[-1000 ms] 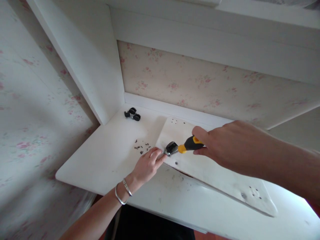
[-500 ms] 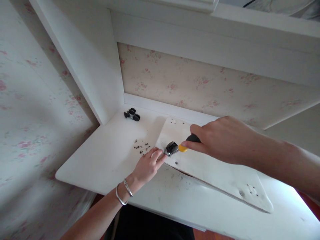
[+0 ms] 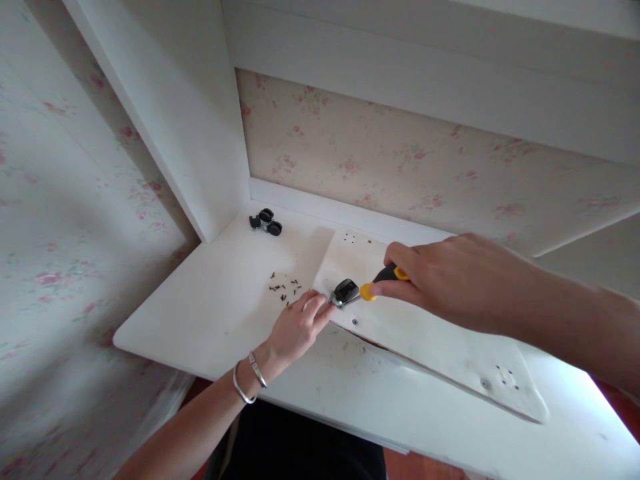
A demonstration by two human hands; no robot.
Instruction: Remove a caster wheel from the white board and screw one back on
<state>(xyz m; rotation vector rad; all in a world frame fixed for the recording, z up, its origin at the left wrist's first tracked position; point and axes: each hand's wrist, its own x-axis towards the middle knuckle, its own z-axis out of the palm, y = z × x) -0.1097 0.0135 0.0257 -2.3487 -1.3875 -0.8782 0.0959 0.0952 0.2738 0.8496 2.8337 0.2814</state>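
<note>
A loose white board [image 3: 430, 333] lies slanted across the white desk top [image 3: 215, 313]. My right hand [image 3: 445, 277] is closed round the black and yellow handle of a screwdriver [image 3: 383, 281], whose tip points left at a small metal fitting [image 3: 345, 292] on the board's left end. My left hand [image 3: 297, 327] rests beside that fitting, its fingertips pressed on the board's corner right by the metal part. Two silver bangles sit on the left wrist.
A scatter of small dark screws [image 3: 285, 290] lies on the desk just left of the board. A black caster wheel [image 3: 267, 223] sits in the back corner by the white upright panel [image 3: 180, 120]. Floral wallpaper covers the back and left wall.
The right hand has turned on the screwdriver handle, showing more or less of the yellow between frames. The left hand and the board have stayed put; the view has shifted slightly.
</note>
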